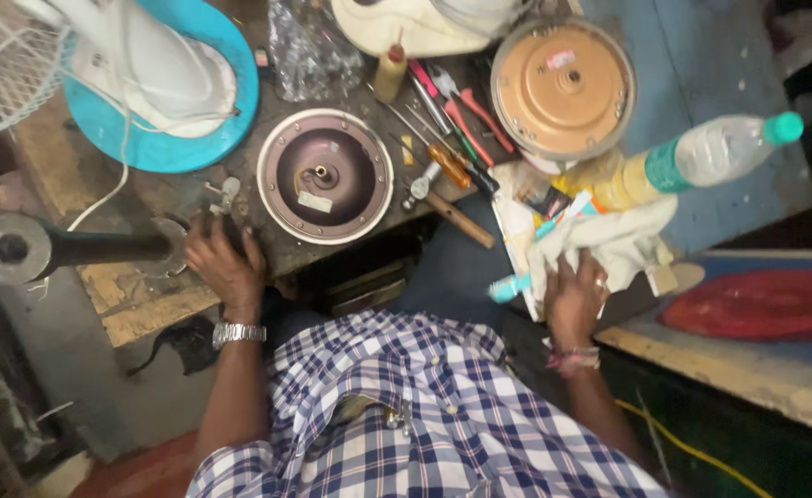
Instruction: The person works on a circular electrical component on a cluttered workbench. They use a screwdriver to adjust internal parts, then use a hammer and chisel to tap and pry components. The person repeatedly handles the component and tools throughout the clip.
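Hands down on the bench now: left hand (224, 263) gripping its near edge beside the round maroon metal fan housing (325, 175), opened and unassembled, right hand (574, 297) clutching crumpled white cloth (623, 242).

Tools (447, 129) betw. motor housing (325, 175) & motor cover (563, 88).

workbench (138, 304) | round motor housing (325, 175) | screwdrivers (443, 138) | blue fan base (185, 138)
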